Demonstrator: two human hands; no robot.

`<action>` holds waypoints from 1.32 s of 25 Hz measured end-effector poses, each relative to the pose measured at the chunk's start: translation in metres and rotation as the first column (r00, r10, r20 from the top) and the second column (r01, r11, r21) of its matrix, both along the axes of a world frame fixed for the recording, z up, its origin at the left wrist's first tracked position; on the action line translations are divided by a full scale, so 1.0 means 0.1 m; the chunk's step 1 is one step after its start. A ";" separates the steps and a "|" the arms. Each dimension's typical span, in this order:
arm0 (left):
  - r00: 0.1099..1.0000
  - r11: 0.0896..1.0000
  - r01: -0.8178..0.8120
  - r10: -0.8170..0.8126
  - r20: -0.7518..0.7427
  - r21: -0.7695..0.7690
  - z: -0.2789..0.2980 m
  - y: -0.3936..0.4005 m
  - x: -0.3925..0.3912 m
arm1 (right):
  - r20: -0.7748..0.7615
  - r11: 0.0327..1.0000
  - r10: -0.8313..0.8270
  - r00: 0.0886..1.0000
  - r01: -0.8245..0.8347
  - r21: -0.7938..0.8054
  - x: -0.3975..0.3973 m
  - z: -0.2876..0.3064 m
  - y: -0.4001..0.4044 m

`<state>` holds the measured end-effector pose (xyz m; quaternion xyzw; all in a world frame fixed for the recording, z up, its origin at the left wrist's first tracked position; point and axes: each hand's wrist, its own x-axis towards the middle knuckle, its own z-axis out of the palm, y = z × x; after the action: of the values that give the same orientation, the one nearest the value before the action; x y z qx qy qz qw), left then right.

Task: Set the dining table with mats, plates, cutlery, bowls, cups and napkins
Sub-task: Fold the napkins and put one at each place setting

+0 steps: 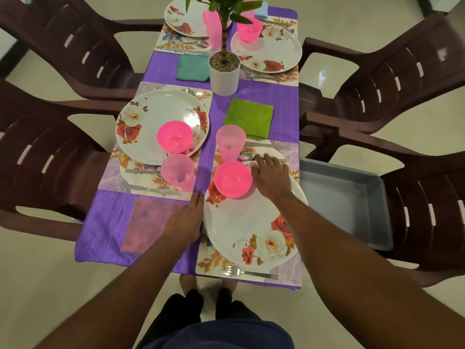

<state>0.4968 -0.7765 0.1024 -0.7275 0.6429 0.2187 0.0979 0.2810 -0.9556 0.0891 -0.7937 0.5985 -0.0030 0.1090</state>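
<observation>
A white floral plate [246, 227] lies on the near right mat [289, 270], with a bright pink bowl [232, 178] on its far part. My left hand [187, 217] touches the plate's left rim with straight fingers. My right hand [270, 172] rests on the plate's far rim beside the bowl, fingers spread, next to a spoon [247, 155]. A pale pink cup [230, 143] stands beyond the bowl, and a fork [247, 272] lies at the mat's near edge. A green napkin [249, 118] and a pink napkin [148, 222] lie on the purple cloth [105, 222].
The left setting holds a plate [156, 122], pink bowl [174, 136], cup [177, 170] and knife [149, 189]. A potted plant [224, 71] stands mid-table, with two more settings beyond. Brown plastic chairs surround the table. A grey tray [347, 205] sits on the right chair.
</observation>
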 end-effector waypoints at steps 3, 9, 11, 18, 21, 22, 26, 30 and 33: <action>1.000 1.000 -0.010 0.010 -0.007 -0.007 0.00 0.02 -0.01 | 0.013 0.999 -0.027 1.000 0.028 -0.038 0.03 0.04 -0.14; 1.000 1.000 0.007 -0.007 0.006 -0.004 0.03 0.00 -0.01 | 0.022 0.973 0.009 1.000 -0.014 0.230 0.20 0.08 -0.54; 1.000 1.000 0.021 -0.021 0.014 0.004 0.07 -0.01 -0.02 | 0.023 0.971 0.008 1.000 -0.013 0.238 0.15 0.06 -0.53; 1.000 0.999 0.030 -0.030 0.003 -0.012 0.11 0.01 -0.02 | 0.062 0.998 -0.010 0.998 0.006 0.065 0.09 0.06 -0.50; 0.999 0.998 0.049 -0.049 -0.008 -0.028 0.08 0.02 0.00 | 0.201 0.995 -0.071 0.977 0.084 -0.058 0.18 0.12 -0.72; 0.999 0.998 0.052 -0.052 -0.014 -0.027 0.07 0.02 0.01 | 0.266 0.989 -0.135 0.954 0.147 -0.025 0.20 0.12 -0.83; 0.998 0.999 0.021 -0.023 -0.056 -0.032 0.01 0.04 0.03 | 0.434 0.901 -0.434 0.789 0.382 0.206 0.30 0.00 -1.38; 0.995 0.999 -0.017 0.014 -0.098 -0.027 0.00 0.04 0.04 | 0.370 0.853 -0.518 0.771 0.431 0.295 0.44 -0.08 -1.73; 0.992 0.998 -0.041 0.036 -0.120 -0.040 0.07 0.02 0.00 | 0.305 0.857 -0.506 0.807 0.431 0.282 0.43 -0.11 -1.85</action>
<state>0.4973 -0.7745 0.1089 -0.7273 0.6381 0.2497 0.0397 0.3236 -1.1406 0.0783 -0.5903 0.7424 -0.1188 0.2938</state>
